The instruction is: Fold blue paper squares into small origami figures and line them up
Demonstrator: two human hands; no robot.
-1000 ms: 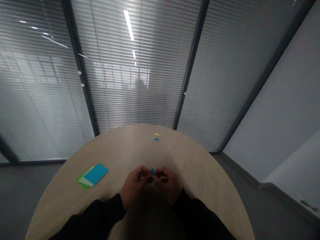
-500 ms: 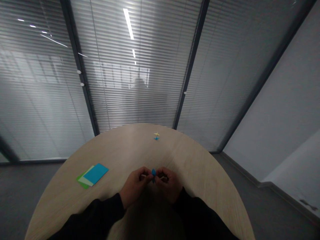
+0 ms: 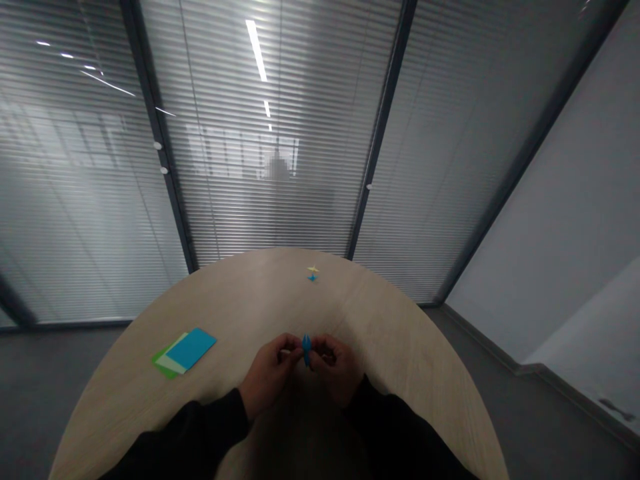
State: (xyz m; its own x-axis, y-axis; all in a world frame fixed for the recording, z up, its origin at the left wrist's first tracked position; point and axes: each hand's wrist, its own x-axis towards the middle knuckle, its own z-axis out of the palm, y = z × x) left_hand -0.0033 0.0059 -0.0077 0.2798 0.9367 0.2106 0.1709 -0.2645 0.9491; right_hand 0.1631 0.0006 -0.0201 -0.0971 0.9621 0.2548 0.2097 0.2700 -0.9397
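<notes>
Tabletop [image 3: 410,360], blue origami [image 3: 307,348] between left hand [image 3: 267,373] and right hand [image 3: 340,370]

slatted blinds [image 3: 320,100], grey floor [image 3: 40,387]

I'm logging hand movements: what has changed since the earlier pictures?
Between left hand and right hand, more of the small folded blue paper piece shows, with two tips upward; neither visibly let go. The green and blue paper sheets and tiny yellow and blue figures stayed put.
</notes>
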